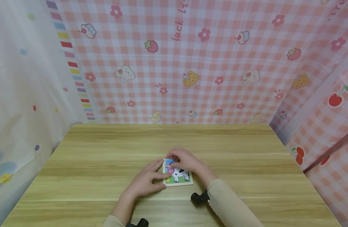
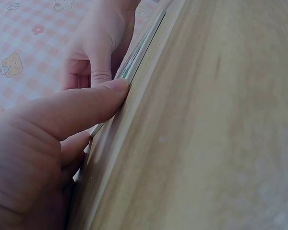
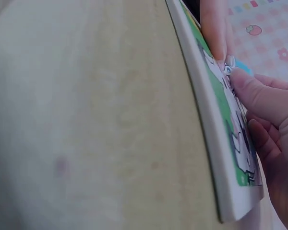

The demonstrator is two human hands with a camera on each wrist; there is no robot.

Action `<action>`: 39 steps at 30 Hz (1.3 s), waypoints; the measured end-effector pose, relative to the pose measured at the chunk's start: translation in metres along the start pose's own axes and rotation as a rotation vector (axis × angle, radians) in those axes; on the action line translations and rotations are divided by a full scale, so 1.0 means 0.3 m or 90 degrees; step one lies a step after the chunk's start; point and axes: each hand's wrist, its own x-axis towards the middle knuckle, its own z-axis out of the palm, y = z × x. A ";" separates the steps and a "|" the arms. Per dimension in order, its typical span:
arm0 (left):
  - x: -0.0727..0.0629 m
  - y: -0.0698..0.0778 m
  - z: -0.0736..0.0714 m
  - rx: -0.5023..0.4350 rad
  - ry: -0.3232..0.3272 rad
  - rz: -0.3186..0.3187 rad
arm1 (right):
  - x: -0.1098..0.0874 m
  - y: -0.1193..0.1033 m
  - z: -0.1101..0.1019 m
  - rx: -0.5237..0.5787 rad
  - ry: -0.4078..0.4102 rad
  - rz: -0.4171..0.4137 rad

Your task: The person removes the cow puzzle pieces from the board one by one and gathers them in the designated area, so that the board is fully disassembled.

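Note:
A small square wooden jigsaw puzzle (image 1: 181, 176) with a cow picture lies flat on the table. At its left side, my left hand (image 1: 146, 179) has its fingers stretched out; the thumb touches the near left corner and one finger presses on the picture by the cow's head. My right hand (image 1: 185, 160) reaches over the far side of the board. Between its thumb and fingers it pinches a puzzle piece (image 3: 229, 67) showing an eye and some blue, tilted up from the board. In the head view, fingers partly hide that piece.
The wood-grain table (image 1: 105, 151) spreads around the board on all sides. A pink checked cloth (image 1: 174, 63) hangs behind it, with more cloth at left and right. Black wrist devices (image 1: 200, 198) sit near both forearms.

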 end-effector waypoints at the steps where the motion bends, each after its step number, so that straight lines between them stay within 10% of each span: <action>1: 0.000 0.000 0.000 0.000 0.001 0.001 | -0.002 0.001 0.003 0.004 0.006 0.002; 14: 0.004 -0.007 0.007 -0.004 0.002 -0.001 | -0.027 0.010 0.017 0.121 0.090 -0.019; 39: 0.009 0.022 0.009 -0.026 0.024 -0.054 | -0.240 0.226 -0.188 0.201 0.235 0.187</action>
